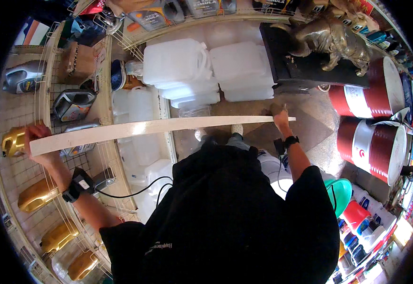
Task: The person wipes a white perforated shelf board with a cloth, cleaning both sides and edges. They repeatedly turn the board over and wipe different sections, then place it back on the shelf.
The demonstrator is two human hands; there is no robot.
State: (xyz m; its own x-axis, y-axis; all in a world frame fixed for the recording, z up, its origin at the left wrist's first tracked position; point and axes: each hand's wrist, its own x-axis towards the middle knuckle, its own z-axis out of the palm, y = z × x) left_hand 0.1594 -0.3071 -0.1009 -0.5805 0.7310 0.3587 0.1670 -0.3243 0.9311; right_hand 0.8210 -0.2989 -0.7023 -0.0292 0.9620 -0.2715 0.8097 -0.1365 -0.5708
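Observation:
A long, narrow cream board (164,125) stretches across in front of me, raised off the floor. My left hand (49,160) is closed round its left end, with the fingers over the far edge, beside the shelving. Close to the board's other end, my right hand (281,123) grips it, leaving a short piece sticking out past the hand. Gold jug (13,142) sits on the shelf right behind my left hand. Beyond the board, white plastic jerrycans (175,61) stand stacked on the floor.
Wire shelving (43,94) with grey and gold oil jugs lines the left. A bronze animal statue (331,40) stands on a black stand (305,71) at the far right. Below it lie red-and-white drums (372,146). A green basin (341,196) is near my right side.

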